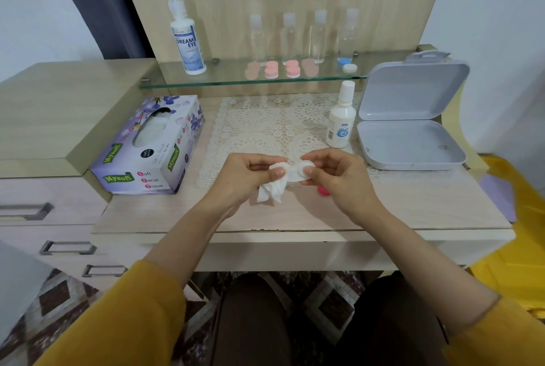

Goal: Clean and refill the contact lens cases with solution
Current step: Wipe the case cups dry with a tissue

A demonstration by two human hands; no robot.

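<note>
pale wooden desk point(383, 212) with a lace mat point(265, 127) laid across its middle, set against a wood back panel that carries a glass shelf point(224, 78). on the shelf stand a large white solution bottle point(187, 41) at the left and 4 clear bottles point(319, 38) in a row, with several pink lens cases point(271, 69) in front of them and a blue and white case point(348, 66) at the right end. a purple tissue box point(150, 147) sits on the desk left of the mat. a small white bottle point(340, 121) stands upright on the mat's right edge, just beside an open grey box point(410, 141) whose lid is tilted back.

above the mat's front edge, both hands hold a white lens case point(305, 164), lifted off the desk. the left hand point(244, 177) has its fingers curled around a crumpled tissue point(272, 190) and its thumb presses the tissue onto the left cup of the case. the right hand point(339, 177) pinches the right end of the case between thumb and fingers, and the right cup shows uncapped. a red cap point(323, 190) lies on the desk just under the right hand, partly hidden by it. mustard sleeves cover both forearms.
</note>
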